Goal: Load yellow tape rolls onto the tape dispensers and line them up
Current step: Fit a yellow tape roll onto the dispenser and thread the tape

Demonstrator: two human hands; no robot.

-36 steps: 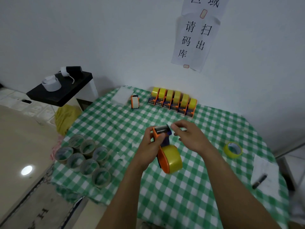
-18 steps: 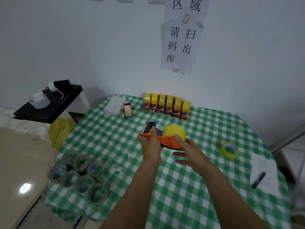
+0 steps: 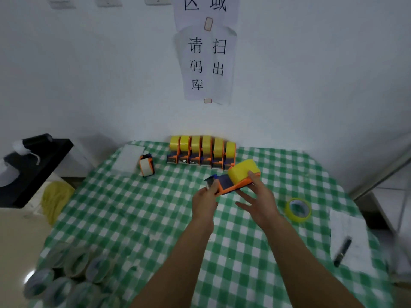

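Note:
An orange tape dispenser (image 3: 233,185) loaded with a yellow roll (image 3: 243,172) hovers above the checked table, just right of a row of several loaded dispensers (image 3: 201,152) along the wall. My left hand (image 3: 205,200) grips its front end by the blade. My right hand (image 3: 259,196) touches its rear side with straight, spread fingers. A loose yellow tape roll (image 3: 298,210) lies on the table to the right. An empty orange dispenser (image 3: 146,165) lies left of the row.
Several clear tape rolls (image 3: 66,276) cluster at the near left table edge. A white pad (image 3: 130,157) lies at the back left. Paper with a black marker (image 3: 342,252) sits at the right edge. A black side table (image 3: 33,170) stands left.
Both hands carried the loaded dispenser away from me and to the right, toward the right end of the row. The dispenser went from hanging roll-down to lying level.

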